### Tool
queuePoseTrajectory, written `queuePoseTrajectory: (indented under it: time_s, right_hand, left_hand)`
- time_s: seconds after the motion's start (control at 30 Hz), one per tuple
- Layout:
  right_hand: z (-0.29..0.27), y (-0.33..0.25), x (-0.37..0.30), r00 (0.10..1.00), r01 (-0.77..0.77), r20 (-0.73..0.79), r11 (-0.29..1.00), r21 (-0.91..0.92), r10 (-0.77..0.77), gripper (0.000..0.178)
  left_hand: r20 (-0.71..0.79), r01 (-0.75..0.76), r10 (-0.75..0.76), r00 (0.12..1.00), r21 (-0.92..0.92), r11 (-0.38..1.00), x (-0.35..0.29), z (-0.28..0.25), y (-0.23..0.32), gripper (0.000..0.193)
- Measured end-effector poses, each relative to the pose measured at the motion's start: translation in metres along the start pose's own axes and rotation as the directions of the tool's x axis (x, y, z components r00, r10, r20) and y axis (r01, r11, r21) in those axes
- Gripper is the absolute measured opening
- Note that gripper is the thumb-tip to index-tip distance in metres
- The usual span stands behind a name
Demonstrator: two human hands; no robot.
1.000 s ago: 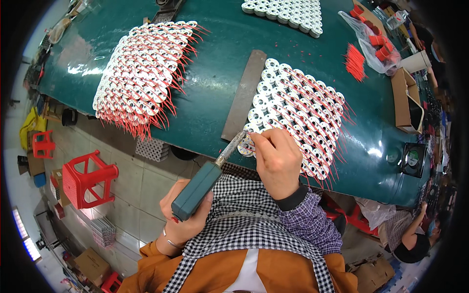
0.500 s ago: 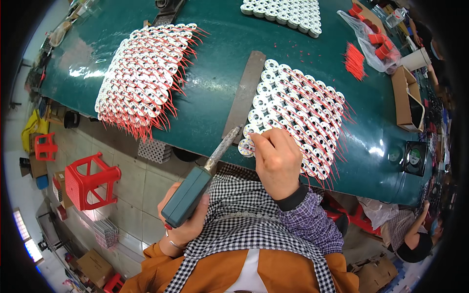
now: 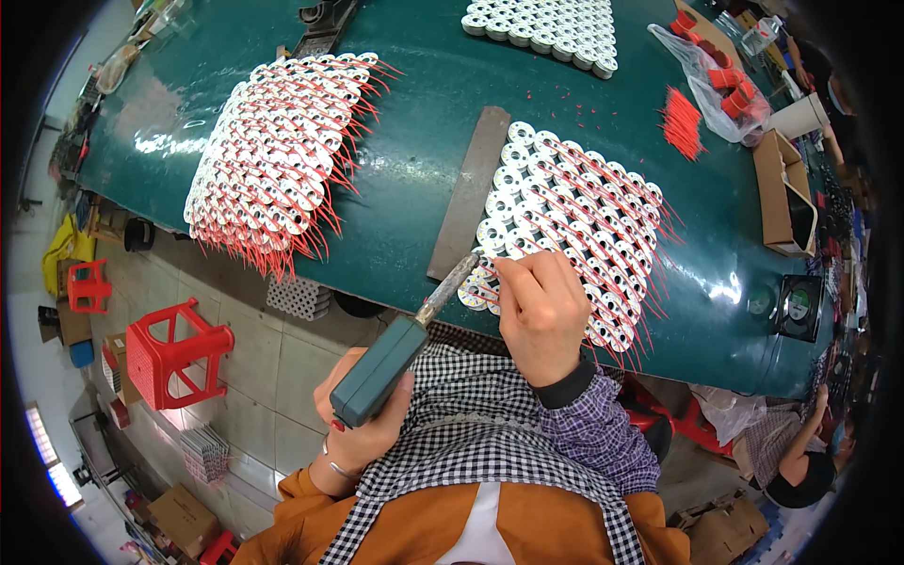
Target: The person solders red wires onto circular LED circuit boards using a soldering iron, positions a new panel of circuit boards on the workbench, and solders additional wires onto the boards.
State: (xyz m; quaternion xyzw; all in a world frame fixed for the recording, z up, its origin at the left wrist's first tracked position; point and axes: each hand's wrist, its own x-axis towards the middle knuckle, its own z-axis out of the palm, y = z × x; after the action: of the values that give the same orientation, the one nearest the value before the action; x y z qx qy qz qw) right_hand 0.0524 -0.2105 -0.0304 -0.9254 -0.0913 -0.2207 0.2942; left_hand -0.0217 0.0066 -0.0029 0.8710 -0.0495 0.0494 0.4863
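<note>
My left hand (image 3: 369, 414) is closed round the green body of a soldering gun (image 3: 379, 370). The gun's long metal tip reaches up to the near left corner of a block of round white discs (image 3: 504, 209), beside my right fingertips. My right hand (image 3: 544, 315) is closed in a pinch over that corner. A thin red wire appears to be between its fingertips, mostly hidden by them. Red wires lie slantwise across many discs in this block, while those along its left edge are bare. A flat grey bar (image 3: 471, 193) lies against the block's left side.
On the left of the green table (image 3: 405, 141) stands another block of wired discs (image 3: 273, 151). More white discs (image 3: 551, 28) are at the back. Loose red wires (image 3: 681, 124), a plastic bag (image 3: 702, 75) and a cardboard box (image 3: 783, 193) lie rightward. Red stools (image 3: 179, 353) stand on the floor.
The soldering gun has moved up and to the right, its tip now over the discs by my right fingertips. My right hand has shifted only slightly and stays pinched.
</note>
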Motion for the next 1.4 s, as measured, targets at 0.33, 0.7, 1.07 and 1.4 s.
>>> queuePoseTrajectory:
  time_s: [0.33, 0.7, 1.07, 1.4]
  right_hand:
    - [0.000, 0.000, 0.003, 0.999, -0.003, 0.047, 1.000, -0.006, 0.004, 0.017]
    - [0.000, 0.001, 0.004, 1.000, -0.002, 0.023, 1.000, -0.011, 0.002, 0.017]
    - [0.000, 0.000, 0.002, 0.999, -0.003, 0.039, 1.000, -0.020, 0.004, 0.016]
    - [0.000, 0.002, 0.003, 0.999, 0.002, 0.034, 1.000, 0.010, -0.002, 0.017]
  left_hand:
    - [0.009, 0.019, -0.018, 1.000, -0.029, 0.999, 0.007, 0.005, 0.000, 0.017]
    - [0.025, -0.012, 0.012, 1.000, -0.005, 1.000, 0.006, 0.003, 0.000, 0.017]
    - [-0.065, 0.162, -0.170, 0.983, -0.111, 0.981, -0.011, 0.003, -0.013, 0.025]
    - [0.025, 0.027, -0.027, 0.999, -0.011, 1.000, 0.004, 0.004, -0.003, 0.018]
